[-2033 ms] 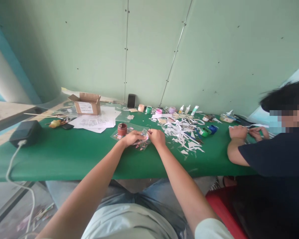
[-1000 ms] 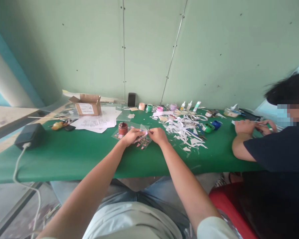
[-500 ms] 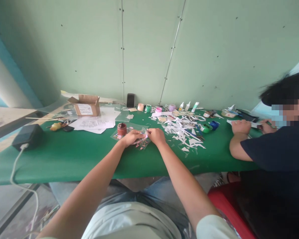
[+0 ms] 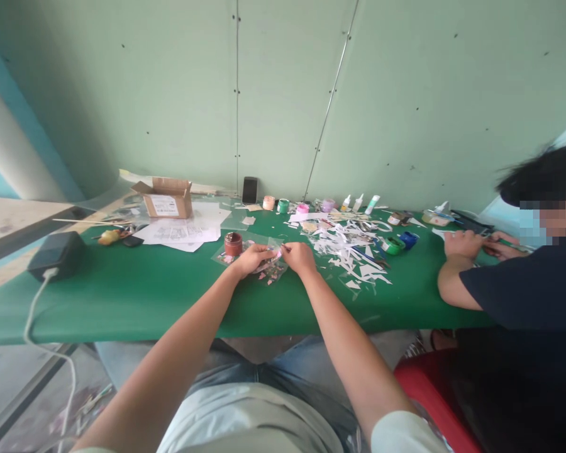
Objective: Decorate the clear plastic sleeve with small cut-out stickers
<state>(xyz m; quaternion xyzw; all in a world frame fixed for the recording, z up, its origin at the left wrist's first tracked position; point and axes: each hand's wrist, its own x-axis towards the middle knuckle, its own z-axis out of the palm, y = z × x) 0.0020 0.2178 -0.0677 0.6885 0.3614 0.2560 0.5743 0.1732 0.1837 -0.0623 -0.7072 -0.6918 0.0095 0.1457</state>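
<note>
My left hand is closed in a pinch on a small pink piece, too small to name further. Beside it on the right, my right hand has its fingers pressed together at the edge of that piece; what they grip is hidden. Below both hands lies a clear plastic sheet or bag with small pink and coloured scraps on or in it. A reddish-brown paint jar stands open just left of my left hand.
White paper scraps lie in a heap to the right, near green and blue paint jars. A cardboard box stands on printed sheets. A black power adapter sits left. A co-worker works at the right.
My head view has shifted slightly, so everything appears a little to the right. My hands stay together at the pink piece, with the right fingers drawn slightly away.
</note>
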